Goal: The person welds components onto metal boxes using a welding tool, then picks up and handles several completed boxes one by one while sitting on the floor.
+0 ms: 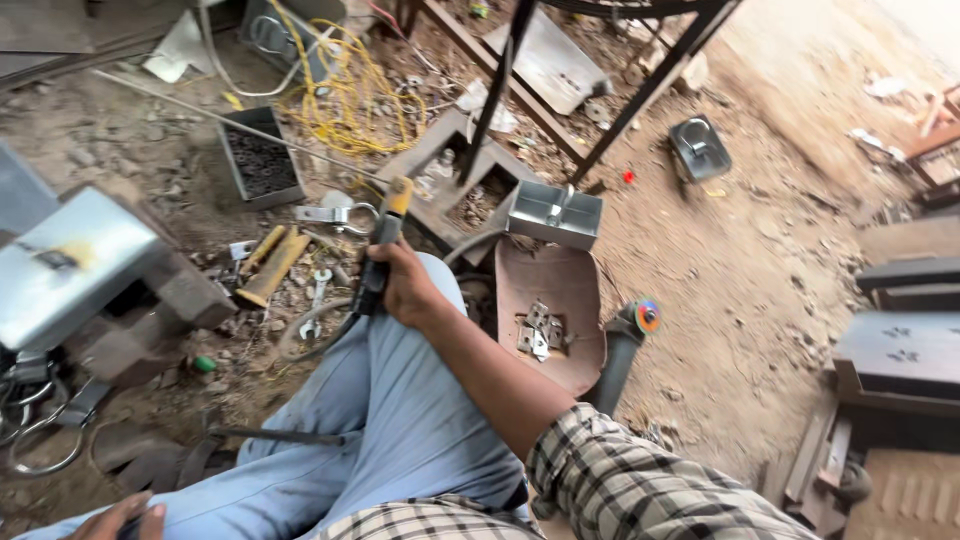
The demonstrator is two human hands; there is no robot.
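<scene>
- the right hand (408, 285) was closed round the black grip of a welding holder (385, 240) – yellow at its tip – resting on the knee of the light blue trousers (400, 420), tip pointed out toward the floor.
- the left hand (115, 520) showed only at the bottom edge, beside the thigh; i could not tell whether it held anything.
- judged from this, the work was at a pause with the tool in hand – the next move would call for lifting the tip clear of the knee and steering it down among the scrap.
- just beyond the tip lay a metal clamp (335, 212), wooden handles (270, 265) and a spanner (315, 300) on the dirt floor (760, 280).
- a small open metal box (555, 213) sat above a rusty pan (550, 310) holding hinges (538, 335); a grinder (625, 340) leaned beside the pan.
- tangled yellow cord (350, 100) and a black frame's legs (600, 90) crowded the ground ahead, so snagging looked likely.
</scene>
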